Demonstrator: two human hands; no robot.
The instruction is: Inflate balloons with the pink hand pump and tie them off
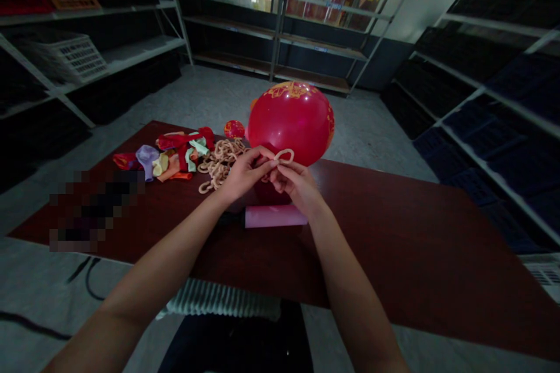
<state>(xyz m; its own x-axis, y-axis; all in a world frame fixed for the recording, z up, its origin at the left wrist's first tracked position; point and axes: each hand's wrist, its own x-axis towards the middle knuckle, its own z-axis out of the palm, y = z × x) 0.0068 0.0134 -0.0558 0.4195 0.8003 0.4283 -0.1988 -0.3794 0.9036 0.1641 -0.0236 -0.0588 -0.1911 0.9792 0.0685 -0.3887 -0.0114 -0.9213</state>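
My left hand (247, 173) and my right hand (300, 183) meet above the table, their fingertips pinched together. Between them sticks up the end link of a beige chain (285, 155), and both hands are closed on it. Just behind my fingers is a large inflated red balloon (291, 119) with a yellow printed pattern; its neck is hidden by my hands. The rest of the beige chain lies heaped beside my left hand. Under my hands a pink cylinder (273, 216) with a dark end lies on the table.
On the dark red-brown table (394, 233), deflated balloons (175, 154) in several colours lie at the left. A small red balloon (234, 129) sits behind the chain heap. A blurred patch covers the table's left end. Shelves (319, 46) with crates stand around.
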